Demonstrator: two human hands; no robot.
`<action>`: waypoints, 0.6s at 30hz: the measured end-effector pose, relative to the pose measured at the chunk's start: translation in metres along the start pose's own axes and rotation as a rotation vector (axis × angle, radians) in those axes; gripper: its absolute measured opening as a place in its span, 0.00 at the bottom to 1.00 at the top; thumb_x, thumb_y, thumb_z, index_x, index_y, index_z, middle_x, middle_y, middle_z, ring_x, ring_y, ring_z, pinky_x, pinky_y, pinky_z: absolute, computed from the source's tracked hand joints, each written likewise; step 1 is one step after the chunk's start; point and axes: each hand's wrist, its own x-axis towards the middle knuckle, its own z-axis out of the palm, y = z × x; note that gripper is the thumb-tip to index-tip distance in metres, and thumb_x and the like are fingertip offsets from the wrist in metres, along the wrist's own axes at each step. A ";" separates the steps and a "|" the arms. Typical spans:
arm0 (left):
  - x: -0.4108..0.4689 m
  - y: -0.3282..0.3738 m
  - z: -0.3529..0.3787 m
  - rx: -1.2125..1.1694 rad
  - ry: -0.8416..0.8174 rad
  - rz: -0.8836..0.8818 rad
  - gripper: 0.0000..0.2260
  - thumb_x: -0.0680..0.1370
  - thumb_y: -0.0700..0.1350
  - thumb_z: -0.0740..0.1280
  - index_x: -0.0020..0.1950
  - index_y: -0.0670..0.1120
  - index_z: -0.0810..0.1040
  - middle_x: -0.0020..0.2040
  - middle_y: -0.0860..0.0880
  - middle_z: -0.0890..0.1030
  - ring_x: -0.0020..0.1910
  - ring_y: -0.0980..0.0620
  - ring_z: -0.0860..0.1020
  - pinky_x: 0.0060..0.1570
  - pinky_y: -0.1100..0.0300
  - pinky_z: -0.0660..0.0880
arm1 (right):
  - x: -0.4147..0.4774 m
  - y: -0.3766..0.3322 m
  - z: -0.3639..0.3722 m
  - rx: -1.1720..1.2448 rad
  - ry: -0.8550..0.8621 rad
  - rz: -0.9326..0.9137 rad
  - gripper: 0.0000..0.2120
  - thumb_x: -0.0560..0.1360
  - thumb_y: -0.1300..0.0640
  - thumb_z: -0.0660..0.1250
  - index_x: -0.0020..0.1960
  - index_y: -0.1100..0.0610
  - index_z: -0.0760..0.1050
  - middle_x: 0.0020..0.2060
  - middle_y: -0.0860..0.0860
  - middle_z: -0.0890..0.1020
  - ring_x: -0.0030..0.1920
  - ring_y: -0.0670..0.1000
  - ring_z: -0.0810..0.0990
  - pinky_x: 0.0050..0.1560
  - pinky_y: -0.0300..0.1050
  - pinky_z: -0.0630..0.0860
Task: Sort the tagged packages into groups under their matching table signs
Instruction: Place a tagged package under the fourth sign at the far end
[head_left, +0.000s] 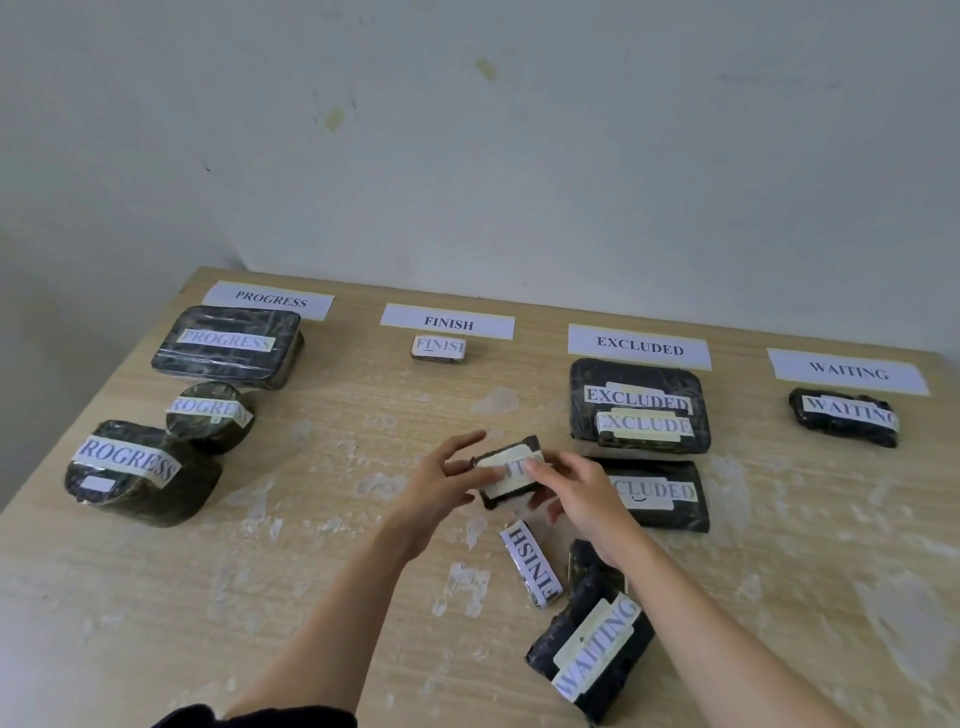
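Observation:
Both hands hold one small black package (511, 470) above the table's middle; its white tag is partly covered by fingers and I cannot read it. My left hand (441, 480) grips its left side, my right hand (576, 493) its right side. Four paper signs lie along the far edge: PROGRESS (270, 300), FINISH (448, 322), EXCLUDED (640, 346), WAITING (848, 371). Three PROGRESS packages (228, 345) sit at the left. One small FINISH package (439, 347) lies under its sign. EXCLUDED packages (640, 410) are stacked, and another one (660, 493) lies nearer. One WAITING package (844, 415) lies under its sign.
Near me, a slim FINISH package (531, 564) and a long WAITING package (592, 644) lie loose under my right forearm. The wooden table (311, 545) has worn white patches. A pale wall rises behind the table's far edge.

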 end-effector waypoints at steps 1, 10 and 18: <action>0.002 0.001 0.000 -0.027 0.026 0.014 0.21 0.74 0.49 0.71 0.66 0.52 0.74 0.53 0.45 0.84 0.52 0.46 0.81 0.55 0.50 0.76 | 0.001 -0.003 -0.001 0.065 0.055 -0.026 0.10 0.76 0.54 0.67 0.52 0.58 0.78 0.42 0.56 0.84 0.35 0.50 0.81 0.30 0.40 0.72; 0.019 -0.011 0.069 0.970 0.018 0.276 0.22 0.73 0.60 0.67 0.62 0.50 0.75 0.56 0.54 0.76 0.53 0.55 0.75 0.52 0.57 0.75 | -0.009 -0.005 -0.070 0.392 0.748 -0.210 0.03 0.77 0.59 0.63 0.47 0.58 0.75 0.36 0.56 0.81 0.28 0.50 0.76 0.22 0.38 0.70; 0.018 -0.018 0.131 1.511 -0.209 0.097 0.36 0.63 0.73 0.66 0.57 0.47 0.70 0.53 0.47 0.77 0.50 0.45 0.77 0.48 0.50 0.75 | -0.031 0.061 -0.154 0.509 1.113 0.002 0.11 0.74 0.55 0.66 0.54 0.59 0.76 0.48 0.63 0.83 0.38 0.54 0.79 0.22 0.32 0.71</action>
